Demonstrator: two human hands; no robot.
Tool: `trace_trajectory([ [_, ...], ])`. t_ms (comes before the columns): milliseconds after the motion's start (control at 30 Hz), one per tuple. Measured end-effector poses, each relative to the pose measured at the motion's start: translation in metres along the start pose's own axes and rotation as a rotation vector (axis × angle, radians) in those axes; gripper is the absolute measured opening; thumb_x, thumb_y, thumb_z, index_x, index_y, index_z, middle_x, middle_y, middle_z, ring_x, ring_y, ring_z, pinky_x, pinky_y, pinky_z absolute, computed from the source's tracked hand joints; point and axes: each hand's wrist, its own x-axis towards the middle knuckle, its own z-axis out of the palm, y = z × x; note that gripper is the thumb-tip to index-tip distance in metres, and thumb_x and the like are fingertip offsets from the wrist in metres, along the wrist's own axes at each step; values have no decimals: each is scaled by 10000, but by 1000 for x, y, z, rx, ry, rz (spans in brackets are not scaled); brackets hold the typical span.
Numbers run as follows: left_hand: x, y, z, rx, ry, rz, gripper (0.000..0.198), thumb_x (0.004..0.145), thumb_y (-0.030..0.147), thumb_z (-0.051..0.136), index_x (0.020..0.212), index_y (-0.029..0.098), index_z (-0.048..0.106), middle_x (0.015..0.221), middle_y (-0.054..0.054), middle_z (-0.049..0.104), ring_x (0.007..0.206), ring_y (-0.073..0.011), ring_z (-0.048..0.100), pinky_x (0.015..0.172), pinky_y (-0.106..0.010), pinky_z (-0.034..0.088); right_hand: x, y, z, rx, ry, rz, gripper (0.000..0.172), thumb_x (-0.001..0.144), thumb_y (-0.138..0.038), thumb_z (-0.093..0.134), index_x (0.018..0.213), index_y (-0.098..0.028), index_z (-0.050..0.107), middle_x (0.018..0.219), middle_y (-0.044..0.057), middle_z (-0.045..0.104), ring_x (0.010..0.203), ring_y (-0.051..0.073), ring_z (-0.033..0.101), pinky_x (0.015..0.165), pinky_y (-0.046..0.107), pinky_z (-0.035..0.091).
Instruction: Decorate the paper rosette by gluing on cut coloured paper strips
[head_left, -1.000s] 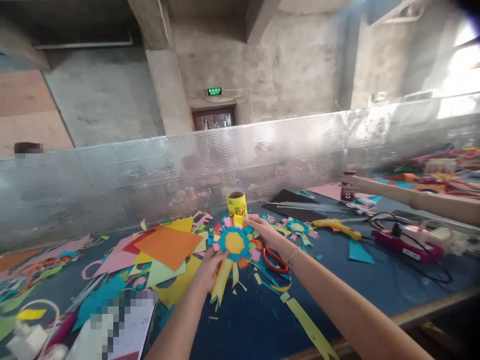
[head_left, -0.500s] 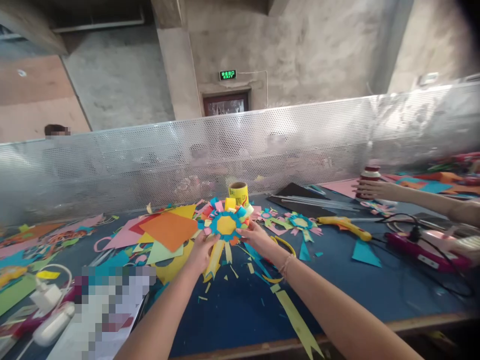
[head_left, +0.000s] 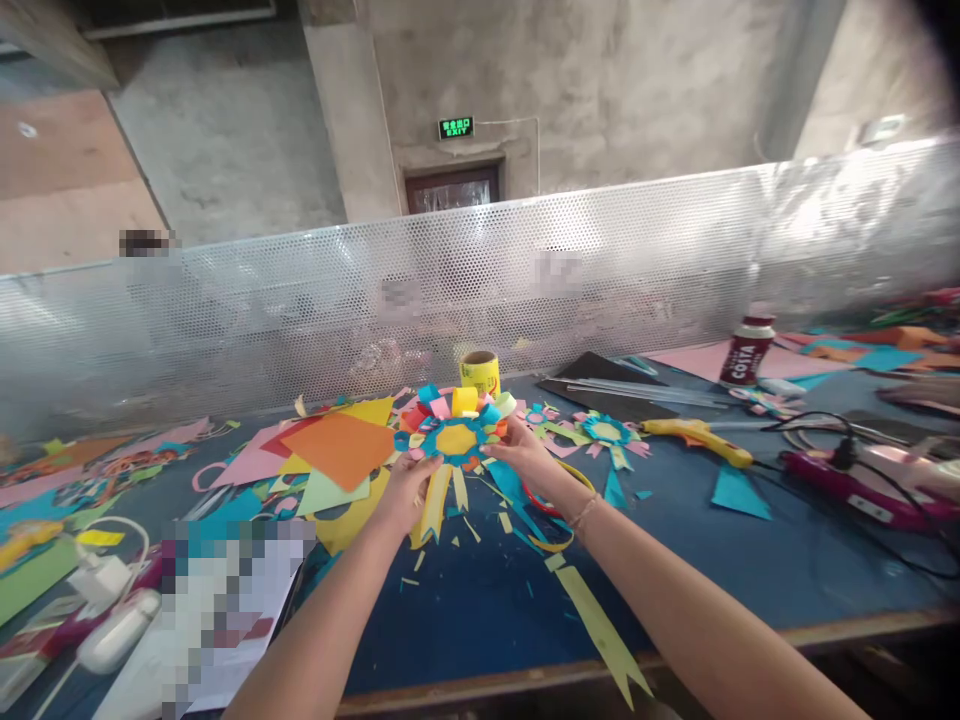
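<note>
Between my two hands is a paper rosette [head_left: 456,438] with a yellow centre, a blue ring, colourful paper loops round its rim and yellow ribbon tails hanging below. My left hand [head_left: 411,485] grips its lower left edge, and my right hand [head_left: 521,452] pinches the right edge; both are closed on it. The rosette is held above the table, its face tilted upward. Just behind it stands a roll of yellow tape [head_left: 480,372]. A smaller blue and yellow rosette [head_left: 604,430] lies to the right. Beneath my right wrist are yellow-handled scissors [head_left: 561,542], partly hidden.
Coloured paper sheets [head_left: 341,452] and scraps cover the left side. A yellow glue gun [head_left: 697,438], a purple power strip [head_left: 862,490] and its cables lie right. A Costa bottle [head_left: 747,350] stands before the perforated metal screen [head_left: 420,270]. One yellow paper ribbon [head_left: 600,620] overhangs the front edge.
The rosette has tipped back, so its face looks flatter and more upward. At the right, another person's hand has let go of the bottle and drawn back. The camera view has shifted slightly.
</note>
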Motion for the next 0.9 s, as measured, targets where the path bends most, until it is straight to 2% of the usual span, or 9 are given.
trace_trajectory([
  [67,-1,1,2,-38,31,13,413,493,250,852,660,217,476,612,50,634,695,-172,677,641,-253,507,1,0,-2,-45,-21,4,464,508,-253,852,889,-212,592,871,1,679,823,180,649,824,342,517],
  [133,-2,3,4,-40,9,20,381,499,266,857,664,214,517,657,23,670,732,-193,687,637,-260,511,1,0,-3,-87,-27,5,432,527,-278,845,876,-208,599,864,3,675,813,178,645,815,341,514],
  [233,-4,5,7,-9,-41,21,357,522,298,856,737,196,590,770,-19,714,801,-218,694,656,-273,520,2,0,-5,-144,-24,8,434,534,-300,841,885,-203,606,833,-2,665,769,162,632,760,315,515],
  [367,-4,4,7,2,-19,24,370,540,290,846,796,188,599,784,-27,718,810,-229,698,680,-297,528,1,2,-4,-167,-1,-24,447,550,-315,832,912,-199,597,824,-8,647,781,157,615,776,314,506],
  [500,-1,3,5,-58,57,14,316,560,214,826,770,194,591,739,-2,710,722,-200,690,644,-290,526,0,3,-3,-110,-48,2,503,567,-294,823,1003,-214,585,902,4,646,828,153,616,799,311,501],
  [600,1,4,6,-124,115,3,280,577,157,805,727,191,571,691,19,699,610,-158,665,592,-260,516,-1,4,-3,-42,-68,73,534,549,-264,832,1018,-211,582,961,17,644,807,134,621,716,263,503],
  [733,2,4,6,-167,136,5,284,582,115,797,771,167,592,714,3,713,600,-155,673,586,-244,526,-1,8,-4,60,-75,179,489,552,-247,842,963,-186,585,887,9,652,717,104,616,618,213,495],
  [900,3,3,5,-224,144,-11,255,608,63,771,736,158,572,647,4,693,547,-146,663,542,-221,530,-2,6,-4,152,-76,226,437,539,-172,832,916,-184,611,882,8,670,727,105,642,652,205,524],
])
